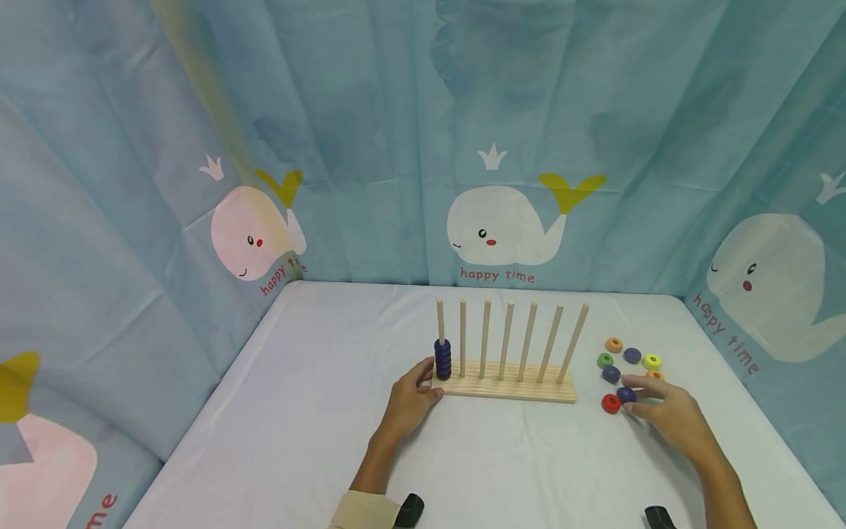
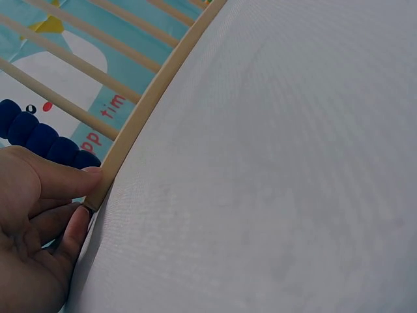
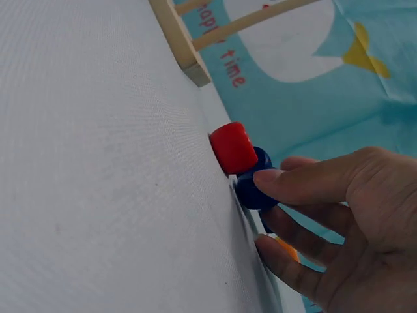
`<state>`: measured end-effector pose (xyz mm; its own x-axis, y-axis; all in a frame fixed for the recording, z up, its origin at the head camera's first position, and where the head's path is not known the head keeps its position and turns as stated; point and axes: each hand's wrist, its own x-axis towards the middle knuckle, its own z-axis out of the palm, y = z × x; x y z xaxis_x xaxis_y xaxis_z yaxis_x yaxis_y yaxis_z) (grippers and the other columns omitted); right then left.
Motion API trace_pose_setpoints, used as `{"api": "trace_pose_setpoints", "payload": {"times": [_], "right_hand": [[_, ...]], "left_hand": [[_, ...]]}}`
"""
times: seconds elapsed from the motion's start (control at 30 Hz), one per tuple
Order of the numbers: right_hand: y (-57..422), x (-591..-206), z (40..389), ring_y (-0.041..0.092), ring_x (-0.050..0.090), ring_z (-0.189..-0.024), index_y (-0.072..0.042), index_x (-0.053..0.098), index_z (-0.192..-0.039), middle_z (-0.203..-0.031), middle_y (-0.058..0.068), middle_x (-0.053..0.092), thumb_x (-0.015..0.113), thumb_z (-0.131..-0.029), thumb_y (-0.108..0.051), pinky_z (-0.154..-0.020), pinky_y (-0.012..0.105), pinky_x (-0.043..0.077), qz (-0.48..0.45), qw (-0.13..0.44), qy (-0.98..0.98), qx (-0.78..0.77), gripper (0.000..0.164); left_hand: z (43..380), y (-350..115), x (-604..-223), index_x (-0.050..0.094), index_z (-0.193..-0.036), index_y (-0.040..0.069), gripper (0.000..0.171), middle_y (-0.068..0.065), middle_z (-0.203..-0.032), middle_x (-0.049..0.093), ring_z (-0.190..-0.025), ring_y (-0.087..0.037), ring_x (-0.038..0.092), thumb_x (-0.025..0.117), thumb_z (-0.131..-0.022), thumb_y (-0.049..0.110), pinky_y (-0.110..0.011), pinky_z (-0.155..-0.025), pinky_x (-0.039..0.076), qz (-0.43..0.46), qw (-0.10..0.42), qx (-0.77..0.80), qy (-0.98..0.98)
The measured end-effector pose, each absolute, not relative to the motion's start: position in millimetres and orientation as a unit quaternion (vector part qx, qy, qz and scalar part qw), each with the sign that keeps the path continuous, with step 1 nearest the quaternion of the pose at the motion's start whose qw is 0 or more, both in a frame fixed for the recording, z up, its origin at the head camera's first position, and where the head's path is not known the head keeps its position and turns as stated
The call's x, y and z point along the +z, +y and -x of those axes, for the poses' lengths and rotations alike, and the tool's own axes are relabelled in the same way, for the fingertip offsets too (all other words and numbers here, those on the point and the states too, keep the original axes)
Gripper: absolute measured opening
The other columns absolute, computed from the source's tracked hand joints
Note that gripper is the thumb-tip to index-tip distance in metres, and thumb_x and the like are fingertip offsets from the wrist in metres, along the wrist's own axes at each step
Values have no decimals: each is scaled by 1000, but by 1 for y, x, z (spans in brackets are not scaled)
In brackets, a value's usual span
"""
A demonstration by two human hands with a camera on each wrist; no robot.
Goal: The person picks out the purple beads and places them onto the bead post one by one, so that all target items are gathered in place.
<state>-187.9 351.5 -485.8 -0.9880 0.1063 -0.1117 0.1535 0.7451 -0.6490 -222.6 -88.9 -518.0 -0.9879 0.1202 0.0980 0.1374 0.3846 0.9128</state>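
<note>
A wooden peg rack [image 1: 509,389] with several upright dowels stands on the table. Dark blue beads [image 1: 443,360] are stacked on its leftmost dowel. My left hand [image 1: 405,402] holds the left end of the rack's base; its thumb lies on the front edge in the left wrist view. Farther right, my right hand [image 1: 674,419] pinches a blue bead [image 1: 626,395] between thumb and fingers. Beside that bead, a red bead [image 3: 233,149] sits on the cloth. Another blue bead [image 1: 611,374] lies just behind them.
Behind the right hand lie loose beads: a green bead [image 1: 604,360], an orange bead [image 1: 614,344], a purple-blue bead [image 1: 632,355] and a yellow bead [image 1: 651,361]. Another orange bead [image 1: 655,375] is partly hidden by the fingers. A whale-print curtain [image 1: 370,220] surrounds the white tablecloth [image 1: 297,411].
</note>
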Motion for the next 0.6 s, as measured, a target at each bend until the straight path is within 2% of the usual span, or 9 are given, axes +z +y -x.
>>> {"api": "trace_pose_setpoints", "payload": {"times": [0.2,0.33,0.47,0.6], "right_hand": [[353,-485,188,56,24,-133,-3,54,-136,-140,33,41,73,-85,-27,-96,73,28,-80,38,936,-341,59],[353,-486,189,55,26,-131,-4,57,-133,-137,32,46,73,-86,-28,-96,74,27,-87,37,935,-341,55],[352,-488,188,54,32,-128,-3,59,-129,-132,30,52,74,-85,-27,-95,72,31,-82,30,936,-341,53],[353,-489,189,54,34,-127,-1,57,-131,-132,30,52,74,-85,-29,-95,70,33,-78,32,938,-337,56]], "left_hand": [[223,-89,-518,45,-145,9,60,-15,-130,59,-113,-26,60,68,-90,10,-40,-95,50,77,10,-548,-833],[222,-88,-518,45,-145,9,60,-15,-130,59,-114,-25,59,68,-90,10,-39,-95,49,77,11,-547,-834],[222,-88,-518,44,-146,12,60,-12,-130,59,-115,-22,59,68,-90,11,-36,-96,49,69,7,-541,-838],[222,-88,-518,44,-146,12,61,-11,-131,59,-115,-20,58,68,-90,11,-34,-96,49,67,3,-538,-840]]}}
